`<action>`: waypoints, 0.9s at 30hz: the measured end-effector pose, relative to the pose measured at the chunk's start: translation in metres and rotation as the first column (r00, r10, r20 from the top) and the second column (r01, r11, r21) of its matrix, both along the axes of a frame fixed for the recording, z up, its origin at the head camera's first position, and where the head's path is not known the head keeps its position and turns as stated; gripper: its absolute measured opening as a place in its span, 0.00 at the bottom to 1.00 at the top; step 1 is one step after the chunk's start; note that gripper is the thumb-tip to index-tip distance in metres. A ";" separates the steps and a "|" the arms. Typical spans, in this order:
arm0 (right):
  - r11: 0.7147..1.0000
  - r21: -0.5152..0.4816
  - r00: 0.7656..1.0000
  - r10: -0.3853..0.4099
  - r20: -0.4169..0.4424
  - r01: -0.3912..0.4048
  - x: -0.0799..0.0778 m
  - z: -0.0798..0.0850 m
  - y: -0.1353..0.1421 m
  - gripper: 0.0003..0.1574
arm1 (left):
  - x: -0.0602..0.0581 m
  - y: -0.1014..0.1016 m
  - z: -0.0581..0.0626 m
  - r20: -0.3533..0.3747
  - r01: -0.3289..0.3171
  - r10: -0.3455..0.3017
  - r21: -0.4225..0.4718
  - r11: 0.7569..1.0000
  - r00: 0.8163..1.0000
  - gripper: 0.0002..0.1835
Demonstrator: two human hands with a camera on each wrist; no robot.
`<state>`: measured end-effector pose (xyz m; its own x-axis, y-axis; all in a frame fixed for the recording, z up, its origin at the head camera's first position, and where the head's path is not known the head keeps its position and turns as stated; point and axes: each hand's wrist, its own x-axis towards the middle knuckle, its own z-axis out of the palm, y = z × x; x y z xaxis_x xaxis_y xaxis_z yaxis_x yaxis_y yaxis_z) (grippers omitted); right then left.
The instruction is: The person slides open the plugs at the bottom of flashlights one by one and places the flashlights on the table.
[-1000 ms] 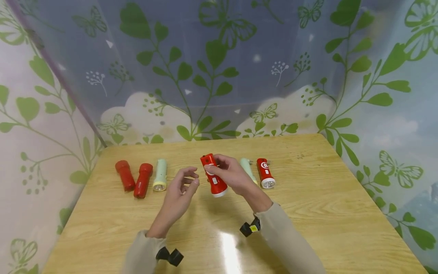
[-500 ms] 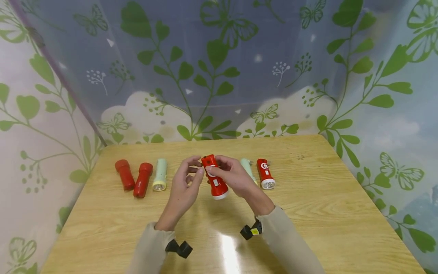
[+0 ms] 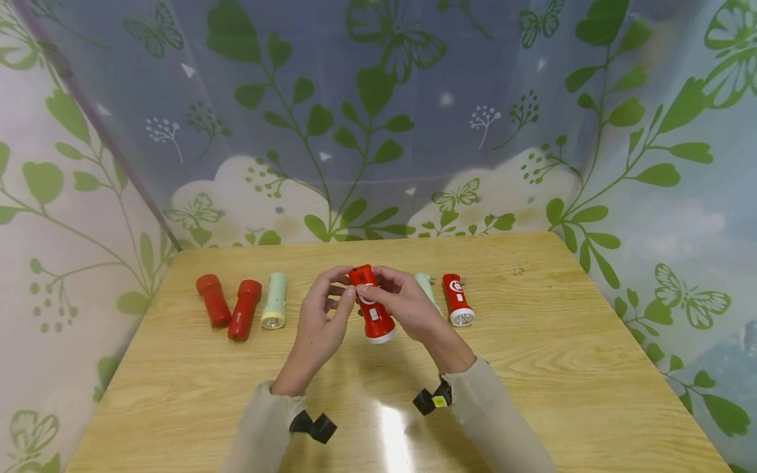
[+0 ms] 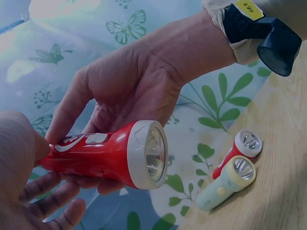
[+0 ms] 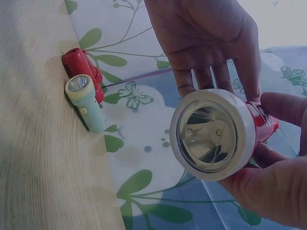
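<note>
A red flashlight with a white lens ring is held above the table, lens end toward me and tail away. My right hand grips its body from the right, thumb on top near the white emblem and fingers underneath. From the left, my left hand pinches the tail end between thumb and index finger; its other fingers are spread loosely below in the left wrist view. The clear lens faces the right wrist camera, and the bulb appears unlit. The index fingertip is partly hidden behind the tail.
On the left of the wooden table lie two red flashlights and a mint-green flashlight. To the right, another mint-green flashlight is partly behind my right hand, beside a red flashlight. Patterned cloth surrounds the table.
My left hand has moved right and in to the tail of the red flashlight, which it was apart from a second ago. My right hand keeps its hold, almost still.
</note>
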<state>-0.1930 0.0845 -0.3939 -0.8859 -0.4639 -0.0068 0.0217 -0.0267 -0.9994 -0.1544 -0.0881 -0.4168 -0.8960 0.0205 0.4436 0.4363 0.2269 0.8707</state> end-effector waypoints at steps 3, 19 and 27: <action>1.000 -0.006 1.000 -0.002 -0.003 0.002 0.000 0.000 0.001 0.25 | 0.000 0.001 0.000 -0.004 0.005 -0.005 -0.004 1.000 1.000 0.19; 0.999 -0.031 1.000 -0.011 -0.023 0.010 0.003 0.002 0.002 0.26 | 0.001 0.003 0.003 -0.009 0.015 -0.016 -0.042 0.999 1.000 0.20; 0.999 -0.039 1.000 -0.009 -0.024 0.008 0.003 0.001 0.002 0.25 | -0.001 0.004 0.001 -0.030 0.015 -0.016 -0.044 0.999 0.999 0.20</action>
